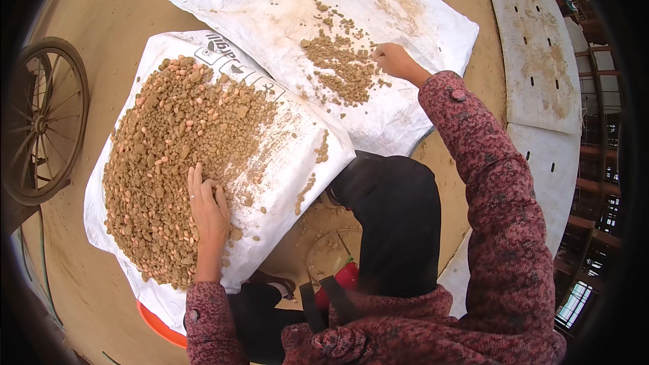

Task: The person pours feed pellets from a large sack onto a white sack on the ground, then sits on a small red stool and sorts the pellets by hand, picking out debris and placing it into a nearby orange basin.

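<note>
A broad pile of brown soil clods (145, 182) mixed with pinkish, peanut-like kernels (162, 161) covers much of a white woven sack (297, 118) at the left. My left hand (211, 206) rests palm down on the near right part of this pile, fingers stretched out and holding nothing. Beyond it lies a second white sack (433, 20), bearing a smaller heap of clods (341, 67). At the right edge of that heap is my right hand (397, 61), its fingers drawn together; whatever they may hold is hidden.
A spoked wheel (42, 122) stands at the far left. An orange rim (159, 328) shows under the near sack. Pale perforated slabs (541, 61) run along the right. My dark-trousered knee (395, 209) is between the sacks and me, with a red object (346, 276) beside it.
</note>
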### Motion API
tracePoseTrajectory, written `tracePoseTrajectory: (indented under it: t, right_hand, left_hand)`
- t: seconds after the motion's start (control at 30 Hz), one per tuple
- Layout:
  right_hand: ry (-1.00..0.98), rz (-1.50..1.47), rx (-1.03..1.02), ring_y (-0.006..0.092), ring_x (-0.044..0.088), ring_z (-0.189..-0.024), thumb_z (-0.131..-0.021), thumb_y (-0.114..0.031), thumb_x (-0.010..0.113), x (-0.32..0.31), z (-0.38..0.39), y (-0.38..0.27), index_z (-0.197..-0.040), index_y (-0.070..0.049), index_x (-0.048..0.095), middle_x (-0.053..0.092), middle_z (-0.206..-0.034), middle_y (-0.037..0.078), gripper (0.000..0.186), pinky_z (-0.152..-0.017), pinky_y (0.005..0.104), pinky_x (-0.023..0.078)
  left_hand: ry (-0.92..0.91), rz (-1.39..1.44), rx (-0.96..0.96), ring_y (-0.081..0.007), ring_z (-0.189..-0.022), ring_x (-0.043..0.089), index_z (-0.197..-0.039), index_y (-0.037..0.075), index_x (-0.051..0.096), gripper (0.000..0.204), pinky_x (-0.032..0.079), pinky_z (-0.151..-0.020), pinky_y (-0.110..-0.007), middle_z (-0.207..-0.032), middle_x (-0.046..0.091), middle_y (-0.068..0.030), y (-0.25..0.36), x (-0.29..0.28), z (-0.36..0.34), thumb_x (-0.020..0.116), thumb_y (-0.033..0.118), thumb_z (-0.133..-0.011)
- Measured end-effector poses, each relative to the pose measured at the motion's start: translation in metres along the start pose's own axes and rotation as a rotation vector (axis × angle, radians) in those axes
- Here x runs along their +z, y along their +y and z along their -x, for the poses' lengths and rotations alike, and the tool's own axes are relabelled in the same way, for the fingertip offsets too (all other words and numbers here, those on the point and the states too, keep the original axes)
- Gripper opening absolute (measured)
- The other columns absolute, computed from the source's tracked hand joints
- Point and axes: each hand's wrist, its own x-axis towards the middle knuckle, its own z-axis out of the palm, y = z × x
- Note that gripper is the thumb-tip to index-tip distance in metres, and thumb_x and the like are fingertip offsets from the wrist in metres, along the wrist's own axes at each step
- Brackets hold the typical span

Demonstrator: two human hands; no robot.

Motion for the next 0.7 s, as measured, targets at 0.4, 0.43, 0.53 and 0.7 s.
tracePoseTrajectory:
  t: [0.4,0.43,0.53,0.7]
  right_hand:
    - [0.375,-0.517,0.163,0.024,0.068,-0.075,-0.082,-0.012,0.061,0.212,-0.083,0.062,-0.092,-0.002,0.072,0.07,-0.081,0.014,0.018,-0.071,0.0346,0.052]
    - [0.396,-0.491,0.207,0.0325,0.066,-0.079,-0.082,-0.015,0.063,0.219,-0.088,0.062,-0.088,-0.002,0.072,0.069,-0.083,0.017,0.017,-0.076,0.0387,0.051]
    - [0.465,-0.334,0.286,0.0347,0.064,-0.078,-0.083,-0.015,0.063,0.232,-0.097,0.061,-0.088,-0.003,0.071,0.068,-0.083,0.016,0.015,-0.073,0.0432,0.05]
    - [0.452,-0.144,0.158,0.036,0.06,-0.082,-0.084,-0.018,0.063,0.238,-0.095,0.062,-0.089,-0.007,0.065,0.062,-0.086,0.015,0.013,-0.071,0.0477,0.048]
  left_hand:
    - [-0.127,0.243,-0.111,-0.0463,-0.137,0.029,-0.104,-0.003,0.042,0.015,0.028,-0.109,-0.047,-0.146,0.031,-0.0292,0.048,0.052,-0.068,0.047,-0.006,-0.09]
    - [-0.113,0.253,-0.135,-0.046,-0.136,0.03,-0.104,-0.004,0.041,0.013,0.028,-0.109,-0.048,-0.145,0.031,-0.031,0.056,0.058,-0.079,0.047,-0.004,-0.092]
    - [-0.067,0.292,-0.237,-0.0428,-0.131,0.035,-0.104,-0.004,0.041,0.012,0.03,-0.107,-0.046,-0.143,0.033,-0.0309,0.088,0.08,-0.118,0.046,-0.002,-0.093]
    - [-0.058,0.834,-0.221,-0.0231,-0.107,0.052,-0.107,-0.005,0.043,0.014,0.041,-0.094,-0.032,-0.14,0.039,-0.0263,0.162,0.122,-0.2,0.045,0.004,-0.097]
